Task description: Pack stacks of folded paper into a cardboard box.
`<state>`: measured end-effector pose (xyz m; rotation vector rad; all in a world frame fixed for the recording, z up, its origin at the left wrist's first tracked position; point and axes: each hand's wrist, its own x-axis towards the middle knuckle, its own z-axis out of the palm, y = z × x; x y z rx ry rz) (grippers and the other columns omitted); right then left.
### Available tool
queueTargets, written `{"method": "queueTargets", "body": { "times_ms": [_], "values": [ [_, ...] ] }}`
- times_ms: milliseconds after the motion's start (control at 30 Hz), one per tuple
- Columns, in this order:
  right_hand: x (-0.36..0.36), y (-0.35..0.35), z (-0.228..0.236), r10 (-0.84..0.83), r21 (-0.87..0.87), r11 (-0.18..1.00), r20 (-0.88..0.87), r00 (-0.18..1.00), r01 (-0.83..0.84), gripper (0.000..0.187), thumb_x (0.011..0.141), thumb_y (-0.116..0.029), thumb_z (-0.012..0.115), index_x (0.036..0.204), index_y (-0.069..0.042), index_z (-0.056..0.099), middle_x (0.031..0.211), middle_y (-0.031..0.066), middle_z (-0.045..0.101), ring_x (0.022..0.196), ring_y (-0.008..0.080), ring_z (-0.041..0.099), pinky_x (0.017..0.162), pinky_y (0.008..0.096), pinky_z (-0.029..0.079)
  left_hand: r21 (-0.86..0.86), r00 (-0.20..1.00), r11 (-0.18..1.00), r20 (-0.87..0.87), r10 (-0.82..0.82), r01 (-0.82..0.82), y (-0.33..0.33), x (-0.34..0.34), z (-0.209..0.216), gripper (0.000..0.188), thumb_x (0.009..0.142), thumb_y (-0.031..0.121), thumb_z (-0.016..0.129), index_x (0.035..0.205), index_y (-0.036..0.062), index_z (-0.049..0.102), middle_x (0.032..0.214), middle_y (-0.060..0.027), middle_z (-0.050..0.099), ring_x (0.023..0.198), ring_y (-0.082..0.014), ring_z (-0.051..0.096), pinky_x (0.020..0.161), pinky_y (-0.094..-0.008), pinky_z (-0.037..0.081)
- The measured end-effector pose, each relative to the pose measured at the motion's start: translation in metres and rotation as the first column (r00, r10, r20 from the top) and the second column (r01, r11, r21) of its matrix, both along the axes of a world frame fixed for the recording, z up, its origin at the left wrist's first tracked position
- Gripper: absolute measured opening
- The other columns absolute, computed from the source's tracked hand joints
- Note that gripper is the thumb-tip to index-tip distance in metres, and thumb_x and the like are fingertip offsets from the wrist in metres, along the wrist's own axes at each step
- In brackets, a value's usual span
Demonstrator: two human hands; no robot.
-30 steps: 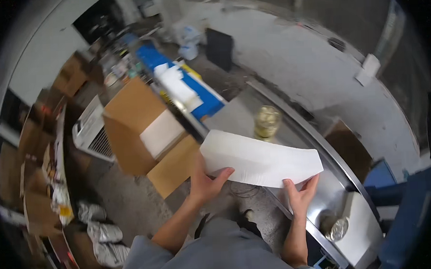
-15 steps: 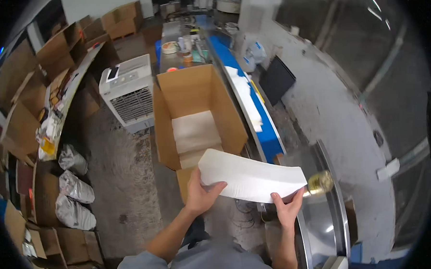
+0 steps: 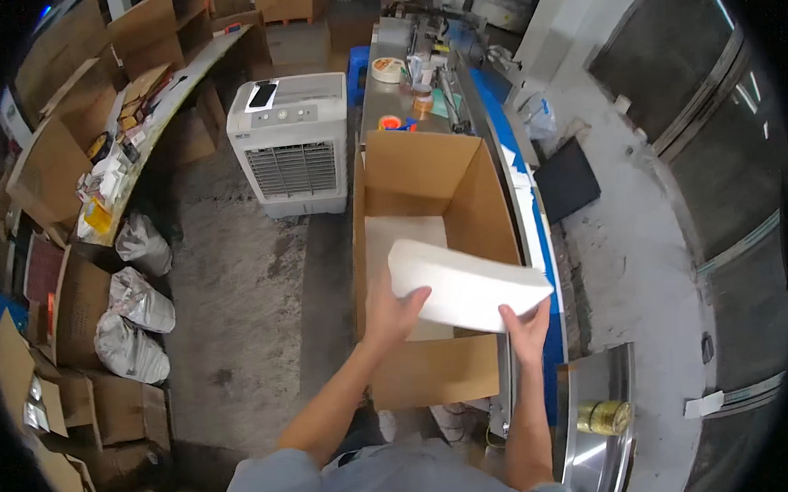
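A stack of white sheets (image 3: pixel 466 285), slightly bowed, spans the space between my two hands. My left hand (image 3: pixel 395 314) grips its left end, the thumb lying over the near edge. At the other end my right hand (image 3: pixel 528 330) holds the lower right corner between thumb and fingers. Beneath and beyond the stack stands an open cardboard box (image 3: pixel 421 170) with its near flap (image 3: pixel 435 374) folded outward. White sheets (image 3: pixel 402 231) line the bottom of the box; the stack hides part of them.
A blue conveyor belt (image 3: pixel 553 362) runs along the box's right side, with a metal chute (image 3: pixel 592 448) and a yellow tape roll (image 3: pixel 604 418) at its near end. A grey-white air cooler (image 3: pixel 293 154) stands left of the box. Farther left are white sacks (image 3: pixel 133 345) and a cluttered bench (image 3: pixel 156 129).
Both hands have carried the white stack from the right, near the chute, to over the open box. My view has turned rightward and the near flap shows more fully.
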<state>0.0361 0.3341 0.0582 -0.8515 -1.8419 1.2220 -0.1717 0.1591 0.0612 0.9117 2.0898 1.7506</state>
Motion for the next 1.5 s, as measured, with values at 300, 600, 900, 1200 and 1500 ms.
{"method": "queueTargets", "body": {
  "times_ms": [300,600,900,1200,1500],
  "values": [
    [-0.106,0.135,-0.112,0.011,-0.194,0.981,0.190,0.982,0.027,0.063,0.077,-0.011,0.082,0.129,0.002,0.048,0.120,0.0132,0.061,0.110,0.0203,0.059,0.093,0.0344,0.050,-0.144,0.983,0.974,0.023,0.179,-0.174,0.112,-0.078,-0.083,0.064,0.085,0.026,0.076,0.137,0.0017,0.046,0.119,-0.0156,0.065,0.109,-0.0268,0.063,0.094,-0.0380,0.050],
    [-0.132,0.171,-0.271,0.196,-0.463,0.886,0.402,0.895,0.013,0.074,0.070,-0.027,0.088,0.127,0.002,0.050,0.118,0.0167,0.064,0.109,0.0250,0.062,0.093,0.0392,0.050,-0.545,0.915,0.818,0.207,0.347,-0.186,0.142,-0.094,-0.245,0.064,0.082,0.028,0.078,0.131,-0.0017,0.049,0.118,-0.0184,0.065,0.108,-0.0287,0.064,0.093,-0.0393,0.050],
    [-0.131,0.144,-0.429,0.415,-0.674,0.739,0.446,0.793,-0.007,0.081,0.071,-0.030,0.088,0.133,0.004,0.047,0.125,0.0163,0.062,0.115,0.0251,0.060,0.099,0.0375,0.048,-0.723,0.834,0.685,0.325,0.447,-0.085,0.101,-0.096,-0.406,0.065,0.078,0.032,0.079,0.131,0.0032,0.053,0.120,-0.0173,0.066,0.111,-0.0321,0.063,0.095,-0.0408,0.049],
    [-0.100,0.161,-0.576,0.307,-0.494,0.861,0.690,0.656,0.117,0.082,0.071,-0.030,0.088,0.132,0.005,0.046,0.124,0.0185,0.061,0.115,0.0267,0.060,0.099,0.0376,0.048,-0.591,0.734,0.802,0.504,0.456,-0.092,0.114,-0.063,-0.520,0.058,0.083,0.023,0.077,0.127,-0.0044,0.052,0.119,-0.0164,0.065,0.108,-0.0271,0.063,0.095,-0.0378,0.048],
    [-0.129,0.165,-0.552,0.208,-0.486,0.845,0.684,0.699,0.224,0.081,0.071,-0.032,0.087,0.131,0.005,0.046,0.124,0.0176,0.061,0.114,0.0276,0.060,0.098,0.0384,0.048,-0.678,0.588,0.693,0.465,0.662,-0.244,0.152,-0.078,-0.541,0.057,0.082,0.019,0.077,0.128,-0.0042,0.051,0.120,-0.0139,0.064,0.107,-0.0244,0.061,0.097,-0.0363,0.047]
  ]
}}
